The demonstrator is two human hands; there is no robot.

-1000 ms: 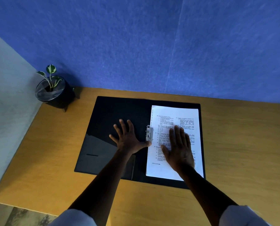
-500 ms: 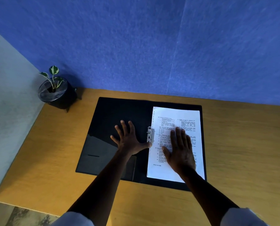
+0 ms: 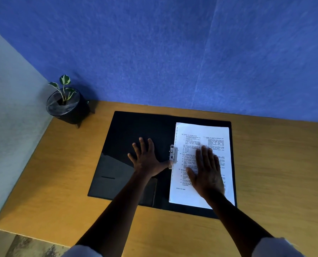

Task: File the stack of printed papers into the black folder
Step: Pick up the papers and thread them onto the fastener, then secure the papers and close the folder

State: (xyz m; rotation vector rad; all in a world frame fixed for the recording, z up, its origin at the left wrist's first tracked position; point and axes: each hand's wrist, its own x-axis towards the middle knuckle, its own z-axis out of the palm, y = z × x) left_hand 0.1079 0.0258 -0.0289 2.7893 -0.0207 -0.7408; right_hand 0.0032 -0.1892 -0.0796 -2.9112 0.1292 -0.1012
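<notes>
We see the open black plastic folder [image 3: 136, 130] flat on the wooden worktop [image 3: 275, 164]. The stack of white printed papers [image 3: 200, 197] lies on its right half beside the metal clip [image 3: 173, 153]. Our right hand [image 3: 207, 175] presses flat, fingers together, on the papers; our left hand [image 3: 147, 160] rests splayed on the left half, thumb touching the clip.

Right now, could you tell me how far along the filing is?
Done: the black folder lies open with the papers on its right half. In hand: right hand flattens them; left hand thumbs the metal clip. Left: closing the cover.
</notes>
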